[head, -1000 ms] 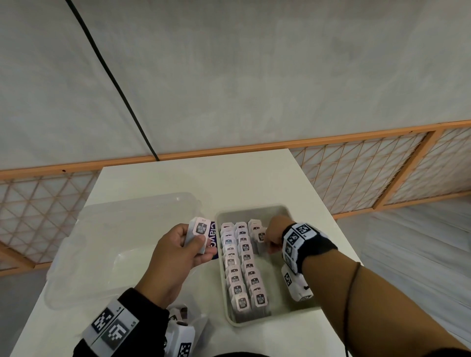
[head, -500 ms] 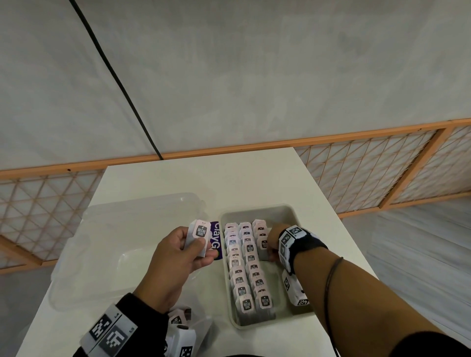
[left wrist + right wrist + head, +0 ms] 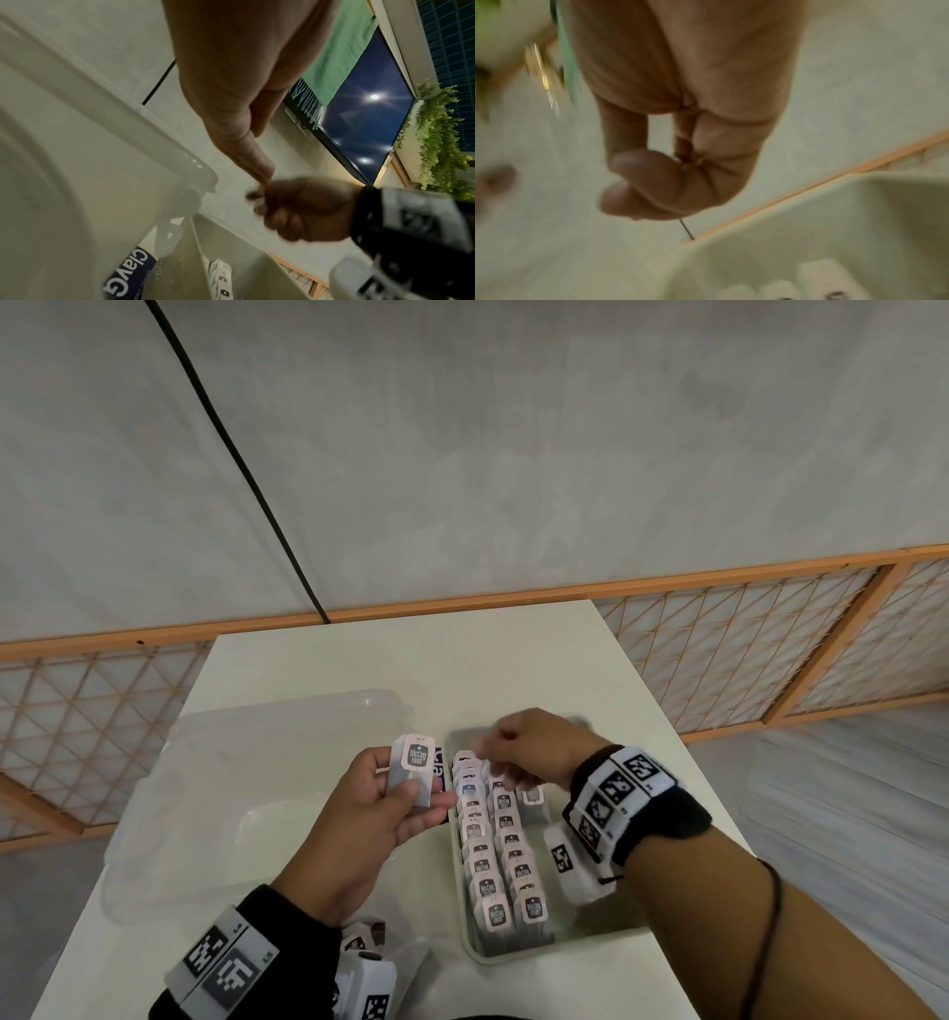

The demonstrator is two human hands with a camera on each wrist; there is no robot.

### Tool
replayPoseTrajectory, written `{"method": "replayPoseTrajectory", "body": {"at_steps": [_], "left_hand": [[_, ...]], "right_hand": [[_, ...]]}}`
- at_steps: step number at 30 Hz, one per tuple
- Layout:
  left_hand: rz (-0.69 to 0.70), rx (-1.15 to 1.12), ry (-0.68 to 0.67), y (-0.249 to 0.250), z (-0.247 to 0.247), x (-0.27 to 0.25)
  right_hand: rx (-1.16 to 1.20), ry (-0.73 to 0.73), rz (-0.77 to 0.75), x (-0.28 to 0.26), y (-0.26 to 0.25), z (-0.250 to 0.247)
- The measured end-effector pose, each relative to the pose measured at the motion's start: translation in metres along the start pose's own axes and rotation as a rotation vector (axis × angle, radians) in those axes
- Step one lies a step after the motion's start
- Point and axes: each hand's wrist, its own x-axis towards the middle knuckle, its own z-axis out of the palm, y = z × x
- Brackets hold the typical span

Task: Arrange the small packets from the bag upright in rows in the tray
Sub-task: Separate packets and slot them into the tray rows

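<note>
Left hand point(image 3: 359, 806) clamped on a small stack of tea-bag packets point(image 3: 411, 775) left of tray point(image 3: 590, 937) on table point(image 3: 411, 660), right hand point(image 3: 534, 747) blurred above tray's far end, fingers curled, grip contents unclear, two upright packet rows point(image 3: 495, 860) in tray.

Tag of packet point(image 3: 415, 756) held up in left hand point(image 3: 365, 819): dark badge, words look like "McCoy teas", a bit blurry. Same badge on tags of packets in tray point(image 3: 595, 945), clearest on two at near end point(image 3: 496, 916); farther ones too small to read. Dark blue pack point(image 3: 131, 271) under clear bin: big white letters "ClayC", rest hidden. Black-and-white square code marks on wristbands point(image 3: 613, 796): patterns only, tiny print beside them too small to read.
</note>
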Motion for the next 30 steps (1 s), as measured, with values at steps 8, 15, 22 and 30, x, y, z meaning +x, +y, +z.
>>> {"method": "replayPoseTrajectory", "body": {"at_steps": [8,15,22,30], "left_hand": [[0.033,0.109,-0.074,0.0,0.013,-0.001],[0.02,0.242,0.04,-0.005,0.003,-0.006],[0.009,0.263,0.063,-0.005,0.0,-0.005],[-0.008,0.278,0.094,-0.003,-0.005,-0.006]], "right_hand": [[0.321,-0.112,-0.175,-0.033,-0.024,0.02],[-0.185,0.256,0.103,-0.012,-0.001,-0.014],[-1.004,-0.089,0.389,0.008,0.035,-0.01],[-1.085,-0.189,0.281,-0.023,0.029,-0.009]]}}
